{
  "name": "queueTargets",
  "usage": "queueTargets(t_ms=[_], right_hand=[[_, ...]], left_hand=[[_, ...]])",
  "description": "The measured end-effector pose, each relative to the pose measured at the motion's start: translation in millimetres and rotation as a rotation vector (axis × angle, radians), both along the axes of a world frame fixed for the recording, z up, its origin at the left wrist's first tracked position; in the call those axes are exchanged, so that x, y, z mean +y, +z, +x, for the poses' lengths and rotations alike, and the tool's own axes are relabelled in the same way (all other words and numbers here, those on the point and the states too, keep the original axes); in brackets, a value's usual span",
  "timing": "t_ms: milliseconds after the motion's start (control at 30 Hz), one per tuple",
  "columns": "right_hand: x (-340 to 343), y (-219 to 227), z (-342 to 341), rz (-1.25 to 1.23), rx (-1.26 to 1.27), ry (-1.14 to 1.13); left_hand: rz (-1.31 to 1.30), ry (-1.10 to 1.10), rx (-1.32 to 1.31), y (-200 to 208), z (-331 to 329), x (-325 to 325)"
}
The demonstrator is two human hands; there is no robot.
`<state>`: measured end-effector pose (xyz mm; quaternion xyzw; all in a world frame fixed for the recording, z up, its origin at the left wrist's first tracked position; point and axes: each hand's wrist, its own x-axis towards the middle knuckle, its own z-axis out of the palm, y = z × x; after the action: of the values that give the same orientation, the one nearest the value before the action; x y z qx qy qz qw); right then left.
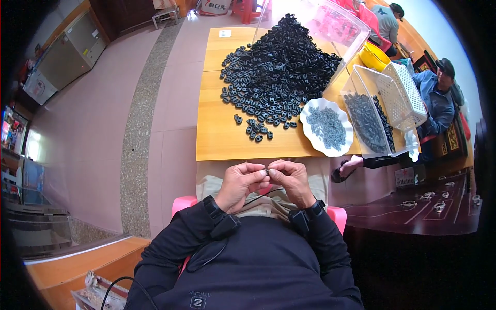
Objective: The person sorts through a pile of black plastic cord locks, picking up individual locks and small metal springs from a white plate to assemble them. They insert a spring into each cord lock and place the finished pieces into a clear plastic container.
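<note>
A wooden table [209,134] stands in front of the seated person. At its far side is a large clear bin [356,27]. A heap of black parts [284,67], many of them oval with two holes, spreads from there toward the near edge. To the right stands a clear box [355,78] holding dark pieces, with a white basket [405,95] set at its far right side. A white plate [306,124] with a wavy rim lies between heap and box, bearing small grey pieces [326,126]. A yellow bowl [374,57] sits behind the box. The left hand [238,185] and right hand [292,184] meet just short of the table edge, above the lap, thumbs and forefingers pinched together on a small dark piece [267,171], its exact shape hidden by the fingertips.
</note>
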<state>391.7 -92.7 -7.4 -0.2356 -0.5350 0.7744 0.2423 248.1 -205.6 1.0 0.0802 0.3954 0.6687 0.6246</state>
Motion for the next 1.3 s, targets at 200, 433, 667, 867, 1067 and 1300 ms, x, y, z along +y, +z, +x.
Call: queueTargets(t_ms=[200, 433, 667, 867, 1067, 1300], right_hand=[[3, 2, 3, 0.006, -0.037, 0.051], [5, 3, 3, 0.011, -0.053, 0.113], [3, 12, 0, -0.098, 0.000, 0.059], [16, 22, -7, 0.174, -0.091, -0.004], [47, 22, -40, 0.990, -0.476, -0.193], [46, 27, -51, 1.158, -0.701, -0.188]], left_hand=[[-0.019, -0.007, 0.060, 1, 0, 0], [0.004, -0.034, 0.182, -2, 2, -2], [0.033, 0.011, 0.142, 2, 3, 3], [0.040, 0.050, 0.122, 3, -1, 3], [0.023, 0.107, 0.079, 2, -2, 3], [0.039, 0.129, 0.054, -1, -4, 3]])
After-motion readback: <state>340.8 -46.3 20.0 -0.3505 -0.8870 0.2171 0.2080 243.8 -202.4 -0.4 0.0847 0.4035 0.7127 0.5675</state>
